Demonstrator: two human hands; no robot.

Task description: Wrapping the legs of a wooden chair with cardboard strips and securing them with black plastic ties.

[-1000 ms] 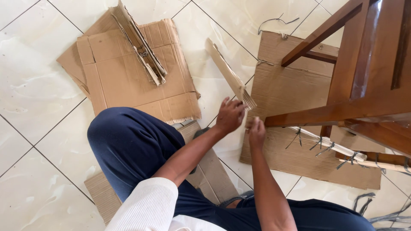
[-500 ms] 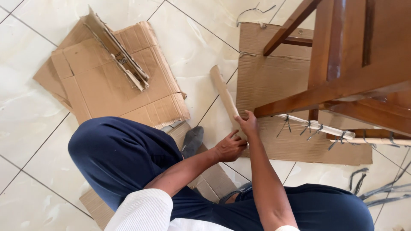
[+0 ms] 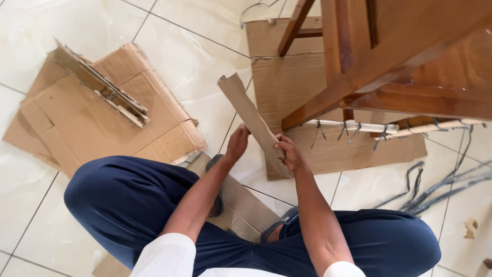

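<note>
Head view looks down past your knees to a pale tiled floor [image 3: 174, 66], and the biggest thing in it is the wooden chair frame [image 3: 400, 61] standing at upper right, its legs planted on a flat cardboard sheet [image 3: 307, 102]; a thin pale rail with dark ties knotted along it [image 3: 353, 126] runs under the frame. At upper left a stack of flattened cardboard [image 3: 102, 128] lies on the tiles, with a narrow layered offcut [image 3: 102, 90] resting across it, and loose grey straps [image 3: 435, 190] trail off at lower right. Between your hands is the cardboard strip [image 3: 248, 115], long and narrow, slanting up to the left, its upper end ragged and free. Your left hand [image 3: 237, 144] has its fingers closed on the strip's left edge near the lower end, and your right hand [image 3: 289, 154] is curled around the same end from the other side. I judge the strip light and only stiff along its flutes, so it will crease or tear if pinched hard; you would do best to hold it low, by both edges
</note>
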